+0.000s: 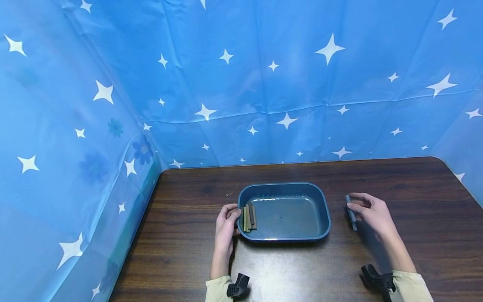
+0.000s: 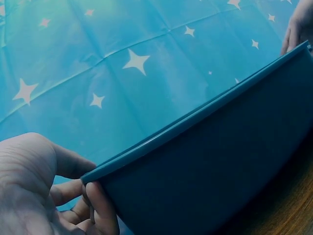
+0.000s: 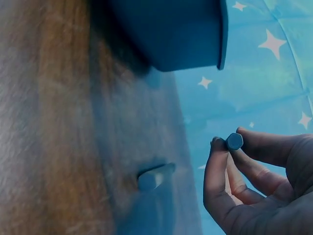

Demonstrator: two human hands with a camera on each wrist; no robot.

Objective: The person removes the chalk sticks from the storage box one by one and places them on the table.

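Note:
My left hand point(image 1: 224, 228) grips the left rim of a dark blue plastic tub point(image 1: 283, 240), thumb on top and fingers curled beneath in the left wrist view. Several short sticks point(image 1: 250, 218), green to brown, lie side by side against the tub's left wall. To the right of the tub, my right hand point(image 1: 371, 212) pinches a blue-grey stick point(image 1: 351, 216) between thumb and fingers. Its six-sided end point(image 3: 235, 141) faces the camera in the right wrist view. A small bluish piece point(image 3: 154, 178) appears on the tabletop there, its kind unclear.
The tub stands on a dark wood-grain table point(image 1: 181, 235). Blue cloth point(image 1: 241, 84) with white stars hangs behind the table and along its sides. Black wrist mounts point(image 1: 238, 286) sit at the cuffs of the pale sleeves.

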